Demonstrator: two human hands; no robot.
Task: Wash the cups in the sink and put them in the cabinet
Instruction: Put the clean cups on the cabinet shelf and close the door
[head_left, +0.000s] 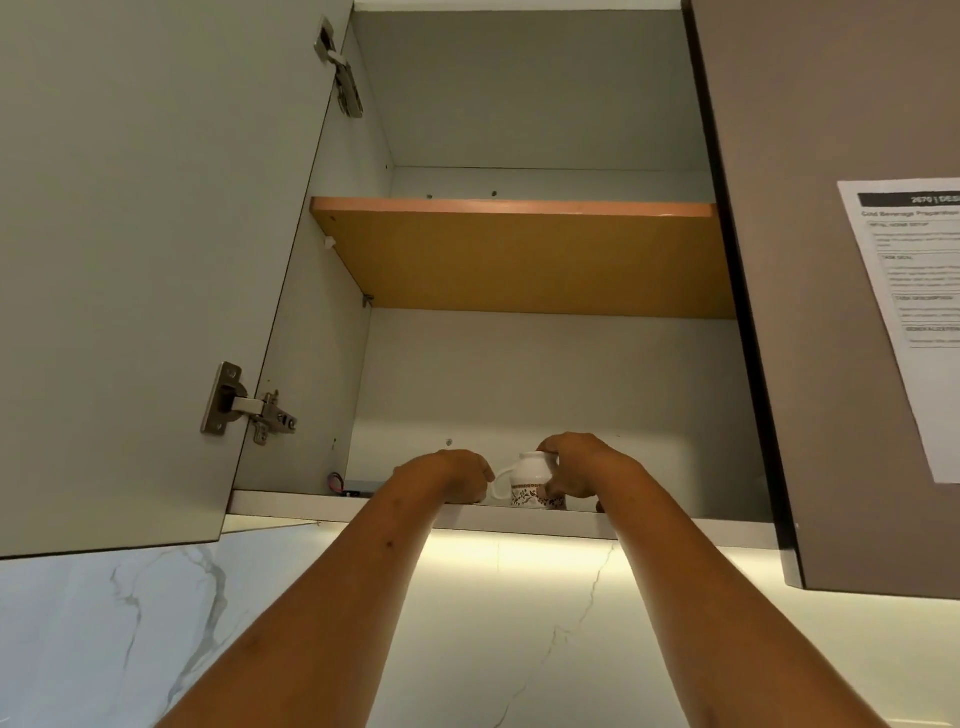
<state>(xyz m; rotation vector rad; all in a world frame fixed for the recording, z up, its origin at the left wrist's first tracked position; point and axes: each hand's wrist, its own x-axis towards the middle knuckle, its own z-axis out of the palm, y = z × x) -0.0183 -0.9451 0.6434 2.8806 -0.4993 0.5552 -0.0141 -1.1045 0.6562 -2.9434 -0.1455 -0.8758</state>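
Note:
A white cup (529, 479) with a dark flowered band stands upside down on the bottom shelf (291, 506) of the open wall cabinet, its handle pointing left. My right hand (576, 470) grips the cup from the right, fingers over its base and thumb against its side. My left hand (448, 475) lies on the shelf just left of the cup, its fingers curled down, with the fingertips at the handle. Whether it holds anything is hidden behind the hand and the shelf edge.
The cabinet door (130, 260) hangs open on the left with two metal hinges. An orange-brown upper shelf (519, 254) spans the cabinet. A printed sheet (914, 312) is stuck on the neighbouring door at the right. A lit marble wall (156, 623) lies below.

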